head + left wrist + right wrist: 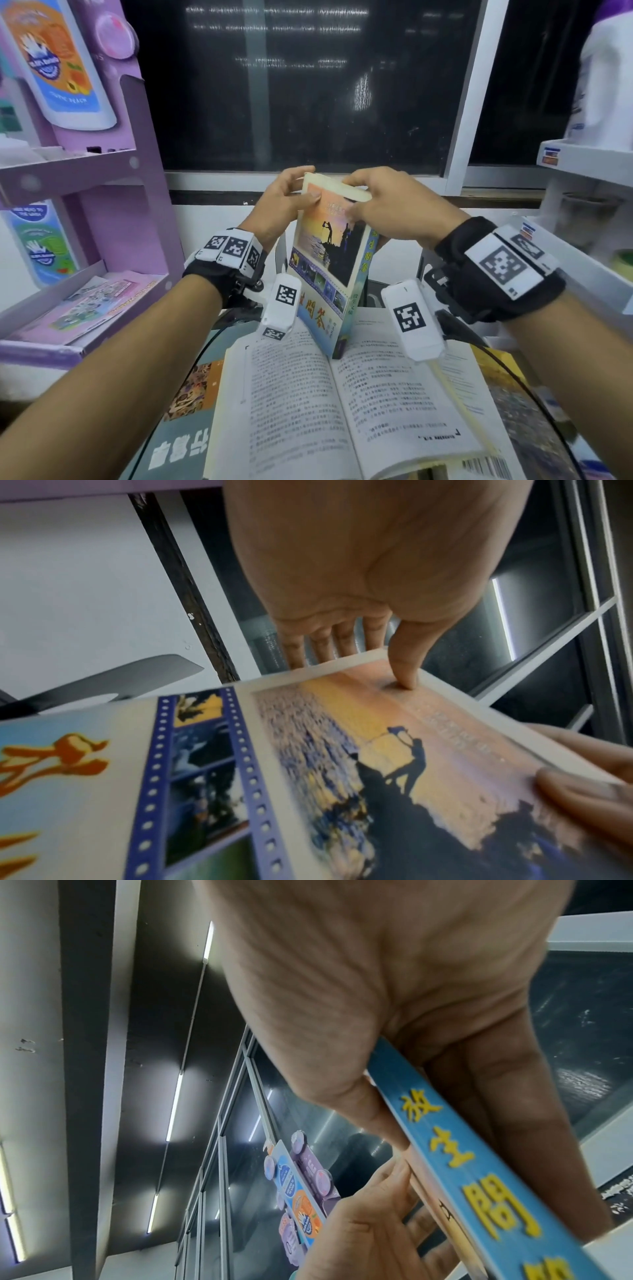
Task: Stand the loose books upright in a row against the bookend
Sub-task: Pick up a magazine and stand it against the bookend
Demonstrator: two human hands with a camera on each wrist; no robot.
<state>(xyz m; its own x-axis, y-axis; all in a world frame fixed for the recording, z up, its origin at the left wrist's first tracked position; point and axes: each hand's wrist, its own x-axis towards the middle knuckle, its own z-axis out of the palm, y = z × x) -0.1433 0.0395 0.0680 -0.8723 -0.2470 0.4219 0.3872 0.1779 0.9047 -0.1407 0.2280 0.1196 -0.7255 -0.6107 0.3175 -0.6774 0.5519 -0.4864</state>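
1. An open book (342,394) is being left lying flat, nearest.
2. The paperback (329,260) is being stood on it, long axis near upright, top tilted away.
3. Its top is being pinched by the left hand (281,202) and right hand (394,205).
4. The bookend cannot be made out.

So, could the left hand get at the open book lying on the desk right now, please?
Probably not at once: the left hand grips the sunset-cover book, which stands over the open book; it must let go first.
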